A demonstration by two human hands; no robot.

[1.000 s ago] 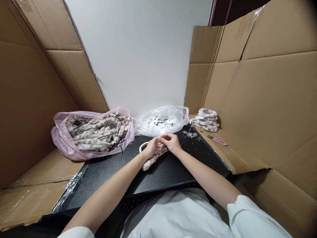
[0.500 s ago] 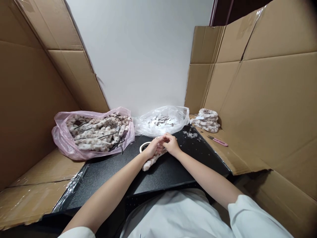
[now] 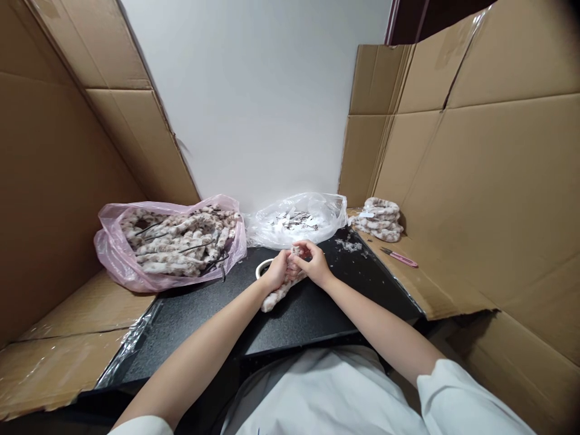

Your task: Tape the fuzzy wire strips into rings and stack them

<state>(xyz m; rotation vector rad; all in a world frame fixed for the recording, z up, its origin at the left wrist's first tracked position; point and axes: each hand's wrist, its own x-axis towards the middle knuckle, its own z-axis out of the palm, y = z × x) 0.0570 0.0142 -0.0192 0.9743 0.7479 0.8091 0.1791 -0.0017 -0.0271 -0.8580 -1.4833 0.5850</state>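
Note:
Both hands meet over the black tabletop (image 3: 203,326), around a fluffy white-and-brown fur strip (image 3: 275,298). My left hand (image 3: 277,272) is closed round the strip, whose lower part sticks out toward me below the palm. My right hand (image 3: 313,263) pinches the strip's upper end, where a small tuft shows between thumb and fingers. Finer details at the fingertips are too small to make out. Just behind my left hand lies a white ring (image 3: 259,267), perhaps a tape roll, partly hidden by that hand.
A pink plastic bag (image 3: 109,241) at left holds several fur strips with dark cords. Behind the hands lies a clear bag (image 3: 333,211) of small pieces. To the right are stacked fur loops (image 3: 380,220), pink thread snips (image 3: 401,258) and fluff scraps (image 3: 348,245). Cardboard walls (image 3: 498,181) stand at both sides.
My fingers have shifted at the strip's upper end. A tuft of fur now shows between them, and the right fingers have parted slightly from the left hand.

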